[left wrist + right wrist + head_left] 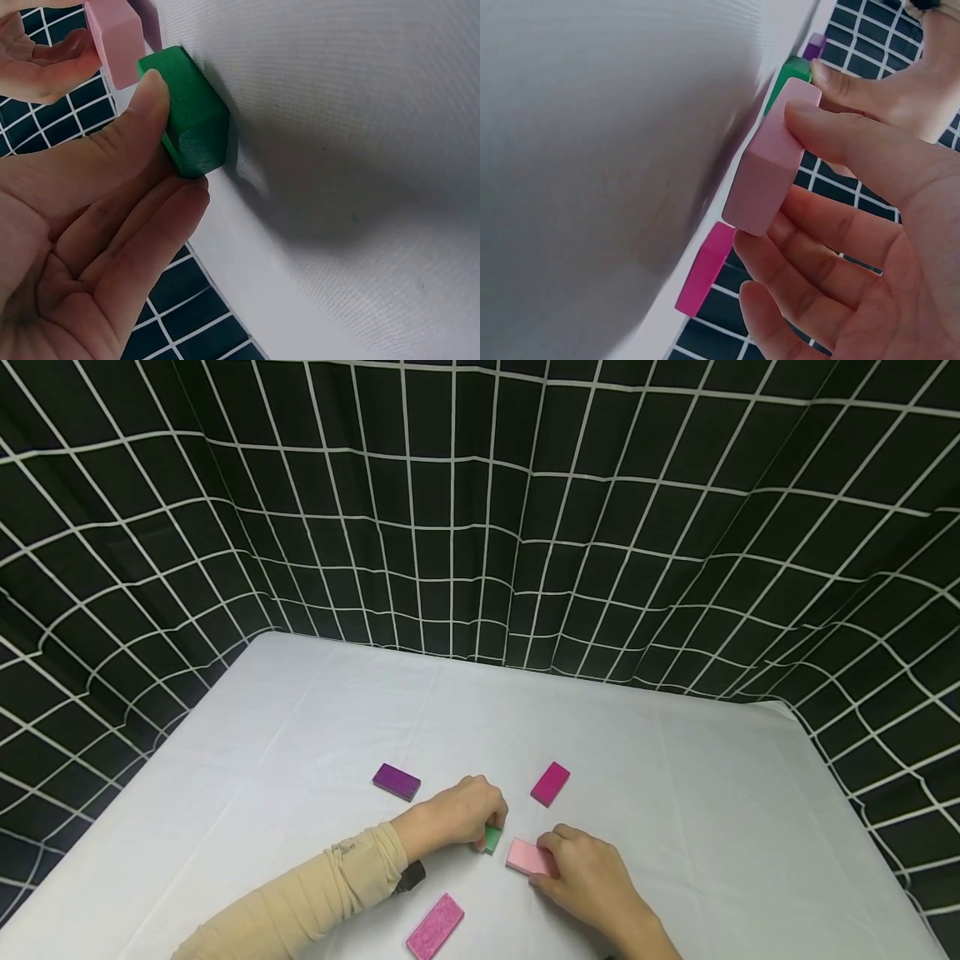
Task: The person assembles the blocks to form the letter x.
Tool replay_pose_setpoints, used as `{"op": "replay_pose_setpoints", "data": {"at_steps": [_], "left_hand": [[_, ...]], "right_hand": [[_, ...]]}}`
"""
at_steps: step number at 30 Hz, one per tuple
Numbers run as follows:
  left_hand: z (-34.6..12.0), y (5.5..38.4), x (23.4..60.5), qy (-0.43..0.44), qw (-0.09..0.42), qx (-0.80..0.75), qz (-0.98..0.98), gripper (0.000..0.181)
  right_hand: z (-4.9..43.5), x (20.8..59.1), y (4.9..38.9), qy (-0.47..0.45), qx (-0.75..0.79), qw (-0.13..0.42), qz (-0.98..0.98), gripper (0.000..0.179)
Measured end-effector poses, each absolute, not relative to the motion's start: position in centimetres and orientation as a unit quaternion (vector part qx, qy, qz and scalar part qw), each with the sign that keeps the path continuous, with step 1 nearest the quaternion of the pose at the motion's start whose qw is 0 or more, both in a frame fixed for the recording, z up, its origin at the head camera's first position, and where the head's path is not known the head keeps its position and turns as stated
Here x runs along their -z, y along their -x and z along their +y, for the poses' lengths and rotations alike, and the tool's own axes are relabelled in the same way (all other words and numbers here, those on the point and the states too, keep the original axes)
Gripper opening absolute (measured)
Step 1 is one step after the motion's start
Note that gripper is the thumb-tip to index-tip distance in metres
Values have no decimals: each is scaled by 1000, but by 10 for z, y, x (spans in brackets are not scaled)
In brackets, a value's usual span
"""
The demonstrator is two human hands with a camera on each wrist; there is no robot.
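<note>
My left hand (463,810) pinches a green block (196,112) between thumb and fingers, low over the white table. In the head view only a corner of the green block shows past the fingers. Just to the right, my right hand (588,870) grips a light pink block (528,857) by its right end, thumb on the near side and fingers on the far side. A small gap separates the two blocks in the head view. The right wrist view shows the light pink block (769,157) pinched between thumb and fingertips.
A purple block (397,782) lies beyond the left forearm. A magenta block (551,783) lies farther back, beyond the right hand. Nearer, a mottled pink block (436,927) rests on the white tablecloth (720,827). Black curtain with a white grid (480,510) surrounds the back and sides.
</note>
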State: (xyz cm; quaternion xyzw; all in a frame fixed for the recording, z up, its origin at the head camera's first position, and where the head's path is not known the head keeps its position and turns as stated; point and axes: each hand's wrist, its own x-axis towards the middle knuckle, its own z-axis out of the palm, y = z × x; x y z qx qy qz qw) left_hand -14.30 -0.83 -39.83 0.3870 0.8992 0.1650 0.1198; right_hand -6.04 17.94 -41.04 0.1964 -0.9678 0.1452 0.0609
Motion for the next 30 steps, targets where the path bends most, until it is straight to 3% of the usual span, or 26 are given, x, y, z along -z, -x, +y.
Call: {"op": "replay_pose_setpoints", "data": {"at_steps": [30], "left_hand": [[-7,141,397,-379,126,-171,901,26]], "right_hand": [[169,411,66,-206,-150,50,-966,27]]}}
